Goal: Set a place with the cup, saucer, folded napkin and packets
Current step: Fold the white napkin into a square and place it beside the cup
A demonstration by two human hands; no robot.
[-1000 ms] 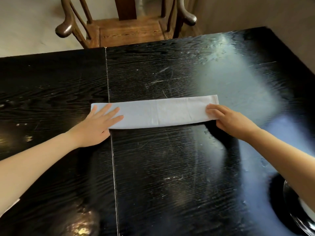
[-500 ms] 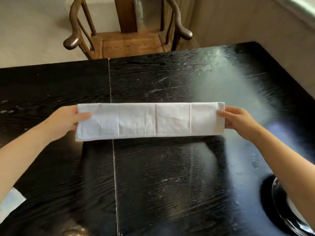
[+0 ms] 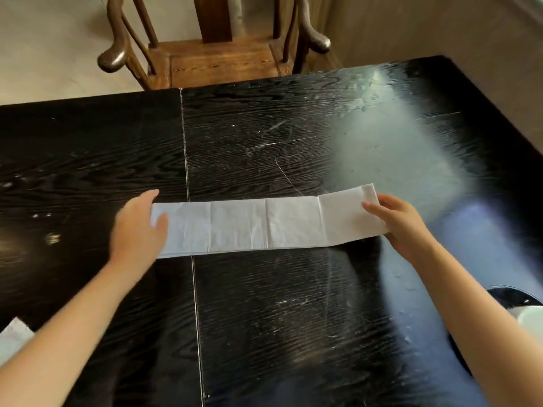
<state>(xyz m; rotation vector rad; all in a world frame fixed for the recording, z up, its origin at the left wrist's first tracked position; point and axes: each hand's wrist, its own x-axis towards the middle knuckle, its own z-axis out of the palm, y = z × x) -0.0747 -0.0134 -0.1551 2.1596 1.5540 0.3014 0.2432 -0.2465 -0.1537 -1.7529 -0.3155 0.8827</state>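
Nearest the camera, two bare forearms reached in from the bottom corners over a black table [image 3: 264, 318] with strong wood grain. A thin pale seam [image 3: 195, 289] ran from 6 o'clock toward 12 o'clock across its top. At about 8 o'clock, at the frame edge, a white corner of paper or cloth [image 3: 13, 337] lay on the table; what it was could not be told. At 4 o'clock a dark round dish [image 3: 512, 298] sat partly behind the right forearm, with the pale rim of something round [image 3: 531, 318] on it, cut by the frame edge; whether these were the saucer and cup could not be told.

Farther out, at the middle of the view, the white napkin [image 3: 264, 224] lay folded into a long strip across the seam, creased into panels. The left hand [image 3: 138, 230] held its 9 o'clock end, fingers loosely spread, thumb on top of the cloth. The right hand [image 3: 402, 227] pinched the 3 o'clock end between thumb and fingers, and that end was raised slightly off the table.

Beyond the napkin, a broad patch of glare [image 3: 390, 148] lay on the tabletop toward 2 o'clock. Past the far edge, at 12 o'clock, a brown wooden armchair [image 3: 217, 60] stood on a pale floor [image 3: 50, 39].
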